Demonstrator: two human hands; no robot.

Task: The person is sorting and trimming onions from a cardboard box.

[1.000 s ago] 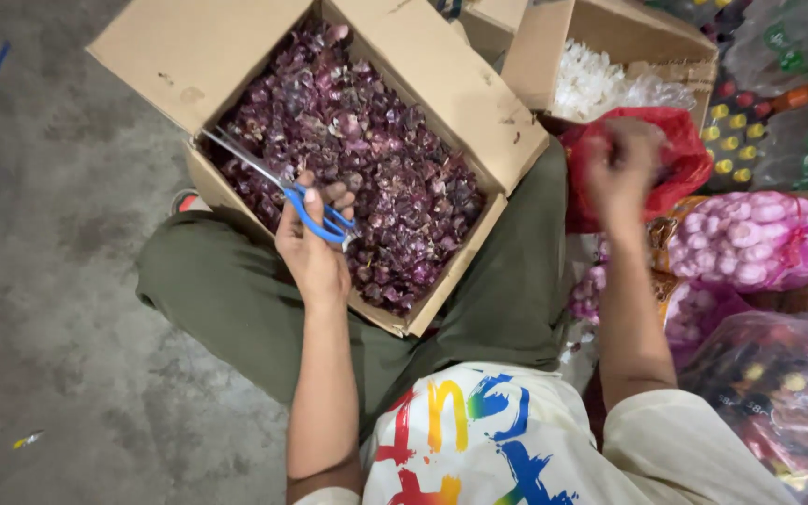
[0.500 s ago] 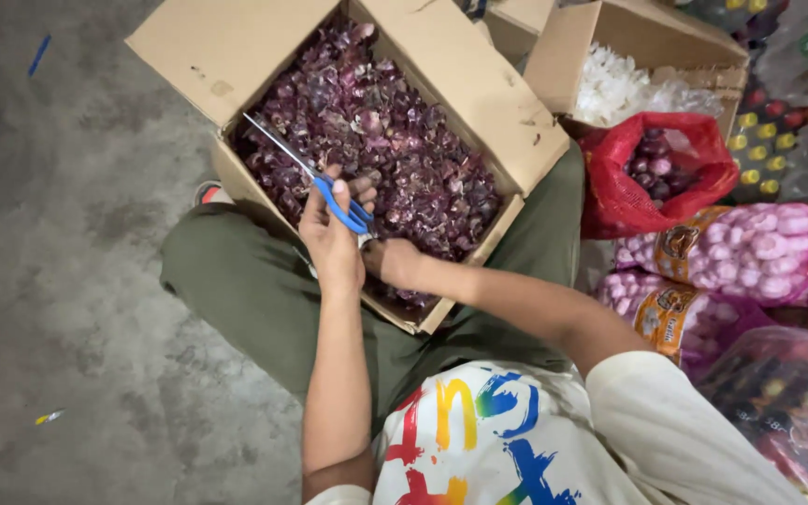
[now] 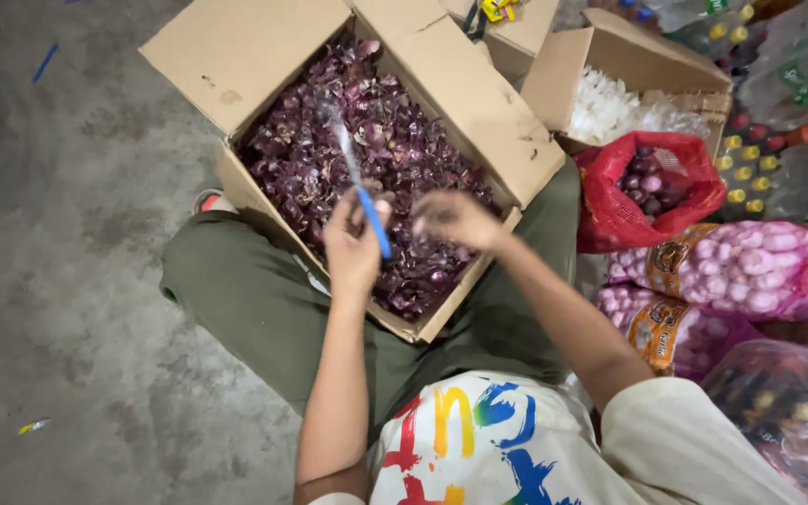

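My left hand [image 3: 353,251] grips a pair of scissors [image 3: 359,192] with blue handles, blades pointing up and away over a cardboard box [image 3: 236,56]. The box rests on my lap and is filled with purple onion skins [image 3: 395,150]. My right hand [image 3: 455,220] hovers just right of the scissors above the skins. Its fingers are curled and blurred by motion, so I cannot make out whether anything is in them.
A red mesh bag [image 3: 628,220] of small purple onions lies open at the right. Behind it stands a second cardboard box [image 3: 563,79] with white material. Pink net sacks of bulbs [image 3: 750,266] and capped bottles [image 3: 778,140] crowd the right side. Grey concrete floor [image 3: 67,281] lies to the left.
My right hand came back from the red bag to the box and now sits beside the scissors. My left hand has turned the scissors more upright.
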